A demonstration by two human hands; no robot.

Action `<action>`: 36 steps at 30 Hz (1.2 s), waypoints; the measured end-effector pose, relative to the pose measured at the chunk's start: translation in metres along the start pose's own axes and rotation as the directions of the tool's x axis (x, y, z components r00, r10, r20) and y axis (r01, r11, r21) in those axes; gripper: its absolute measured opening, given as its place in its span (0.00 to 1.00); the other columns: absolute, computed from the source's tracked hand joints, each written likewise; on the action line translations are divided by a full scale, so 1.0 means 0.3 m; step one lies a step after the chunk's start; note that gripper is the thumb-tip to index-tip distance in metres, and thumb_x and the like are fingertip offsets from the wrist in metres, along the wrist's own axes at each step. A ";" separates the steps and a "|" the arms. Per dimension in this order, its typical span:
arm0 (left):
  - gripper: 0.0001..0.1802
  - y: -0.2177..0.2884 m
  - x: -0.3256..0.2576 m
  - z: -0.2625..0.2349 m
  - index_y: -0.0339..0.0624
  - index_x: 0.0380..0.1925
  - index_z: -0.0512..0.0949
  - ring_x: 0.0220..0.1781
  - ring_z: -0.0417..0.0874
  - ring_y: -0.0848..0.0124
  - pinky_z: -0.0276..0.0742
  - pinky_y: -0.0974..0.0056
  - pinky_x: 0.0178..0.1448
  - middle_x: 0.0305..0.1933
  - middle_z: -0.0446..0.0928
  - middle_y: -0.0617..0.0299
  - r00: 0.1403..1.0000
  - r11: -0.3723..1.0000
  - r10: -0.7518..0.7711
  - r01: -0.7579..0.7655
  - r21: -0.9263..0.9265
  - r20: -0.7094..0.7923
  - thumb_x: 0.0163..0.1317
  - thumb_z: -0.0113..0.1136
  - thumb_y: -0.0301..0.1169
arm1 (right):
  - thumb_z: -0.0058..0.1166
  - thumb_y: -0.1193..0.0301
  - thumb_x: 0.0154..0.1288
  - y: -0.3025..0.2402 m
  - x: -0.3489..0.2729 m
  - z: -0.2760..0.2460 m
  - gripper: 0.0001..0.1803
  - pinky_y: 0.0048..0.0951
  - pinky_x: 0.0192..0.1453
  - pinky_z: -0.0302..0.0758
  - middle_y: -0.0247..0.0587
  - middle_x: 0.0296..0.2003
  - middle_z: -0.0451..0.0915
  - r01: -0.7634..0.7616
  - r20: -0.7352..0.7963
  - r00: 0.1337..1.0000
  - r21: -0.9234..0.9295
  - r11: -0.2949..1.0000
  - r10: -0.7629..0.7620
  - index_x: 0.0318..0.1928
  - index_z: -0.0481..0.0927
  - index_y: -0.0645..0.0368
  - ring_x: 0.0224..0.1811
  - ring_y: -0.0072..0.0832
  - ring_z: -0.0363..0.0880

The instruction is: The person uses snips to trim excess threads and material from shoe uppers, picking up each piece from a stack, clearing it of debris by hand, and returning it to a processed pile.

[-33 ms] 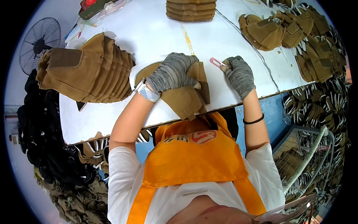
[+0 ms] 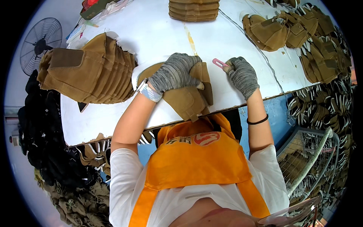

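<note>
A worker in an orange apron (image 2: 196, 162) bends over a white counter (image 2: 159, 41), both hands in grey knit gloves with fingertips bare. The left hand (image 2: 177, 75) lies palm down across a brown fabric piece (image 2: 185, 105), thumb set apart from the fingers; from where I stand I cannot tell whether it grips the material or only presses on it. The piece sits directly beneath that hand, its lower end reaching the counter's near edge. To its right and well apart from it, the right hand (image 2: 242, 77) is curled closed around a small pink tool (image 2: 218, 63), whose looped end points toward the left hand. Just left of the left hand leans a thick stack of brown pieces (image 2: 87, 73); beyond both hands rises a second stack (image 2: 193, 10). A thin cable (image 2: 261, 54) runs past the right hand, and farther out on that side lie more brown pieces (image 2: 266, 33). A fan (image 2: 41, 46) stands far to the left of the hands.
</note>
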State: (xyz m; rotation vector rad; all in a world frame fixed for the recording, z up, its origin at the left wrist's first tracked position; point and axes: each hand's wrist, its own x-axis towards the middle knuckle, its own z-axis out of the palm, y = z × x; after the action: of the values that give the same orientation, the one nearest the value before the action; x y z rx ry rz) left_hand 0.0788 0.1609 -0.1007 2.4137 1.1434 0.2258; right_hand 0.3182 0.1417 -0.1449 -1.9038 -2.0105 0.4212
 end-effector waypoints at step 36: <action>0.20 0.223 0.037 -0.098 0.41 0.40 0.80 0.34 0.80 0.70 0.75 0.66 0.45 0.32 0.82 0.59 1.000 0.961 0.017 -0.023 -0.275 -0.022 0.51 0.69 0.40 | 0.52 0.77 0.62 -0.097 -0.178 -0.158 0.11 0.17 0.42 0.74 0.36 0.38 0.80 0.411 -0.446 0.880 0.543 0.732 -0.163 0.45 0.78 0.60 0.39 0.18 0.77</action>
State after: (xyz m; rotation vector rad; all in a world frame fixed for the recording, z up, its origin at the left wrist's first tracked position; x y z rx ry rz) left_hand 0.1225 0.1423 -0.0439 2.1818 1.0215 0.3890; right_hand 0.3152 0.0859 -0.0918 -1.1232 -1.5971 0.5162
